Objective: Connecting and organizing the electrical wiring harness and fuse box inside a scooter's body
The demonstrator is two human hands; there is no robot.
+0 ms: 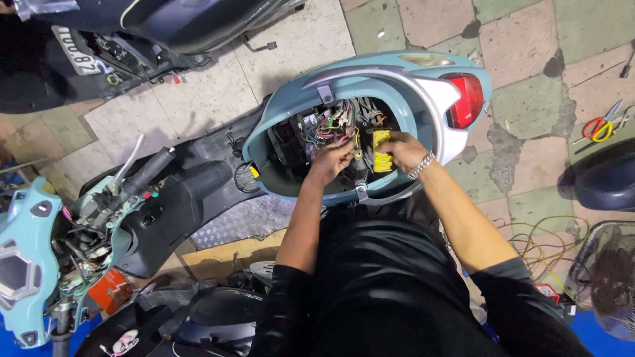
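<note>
A person's two hands work inside the open rear compartment (pixel 284 109) of a pale blue scooter lying stripped on a tiled floor (pixel 516 39). The right hand (pixel 405 149), a metal watch (pixel 421 165) at the wrist, has its grip closed on a yellow rectangular part (pixel 381 151), whose long axis runs away from the person, deeper into the compartment. Just left of that grip, the left hand (pixel 331 160) pinches into a tangle of coloured wires (pixel 331 125); what it holds cannot be told. Wiring crowds both grips. The red tail light (pixel 466 99) sits right of the hands; red-handled scissors (pixel 600 125) lie well apart on the floor.
</note>
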